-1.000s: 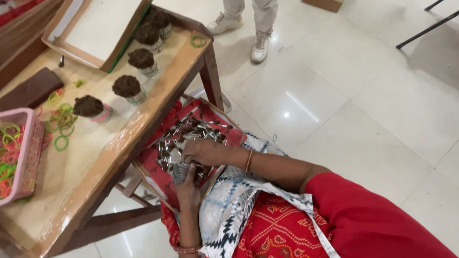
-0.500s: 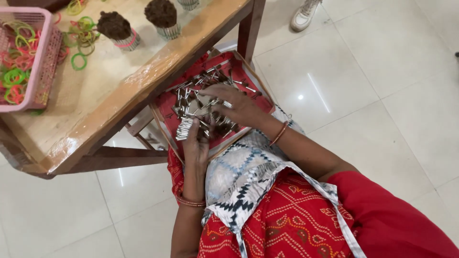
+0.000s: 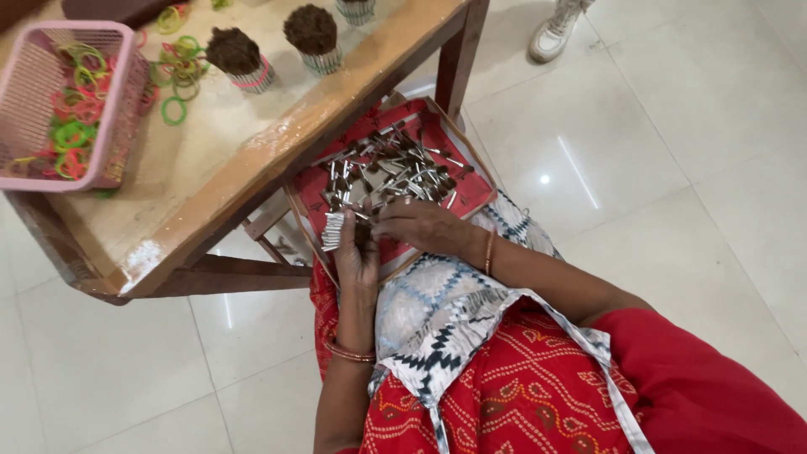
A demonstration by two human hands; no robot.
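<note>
- Hands at work over a red tray (image 3: 471, 197) resting on the lap: the left hand (image 3: 355, 252) is curled around a bunch of small silver-stemmed pieces (image 3: 334, 230), its fingers closed on them with the ends lined up side by side.
- Right hand (image 3: 420, 227) lies just beside it, fingertips bent down onto the loose pile of the same dark-tipped metal pieces (image 3: 391, 168); whether one is pinched between them cannot be told.
- Judged from the grip, the gathering goes best if each new piece is laid parallel to those already held, ends level, and the left fingers kept snug so the bunch does not fan out.
- Beyond the fingertips, past the tray's far edge, stands a wooden table (image 3: 277, 160) with finished bundles (image 3: 235, 55) upright, dark tops up, one banded in pink.
- Further left of the left hand's fingers, a pink plastic basket (image 3: 118, 109) holds green, orange and yellow rubber bands (image 3: 71, 134); more bands lie loose on the tabletop.
- No labels or signs show; the only container markings are the tray's red lining and pale cardboard rim.
- Another person's white shoe (image 3: 551, 34) stands well beyond the table.
</note>
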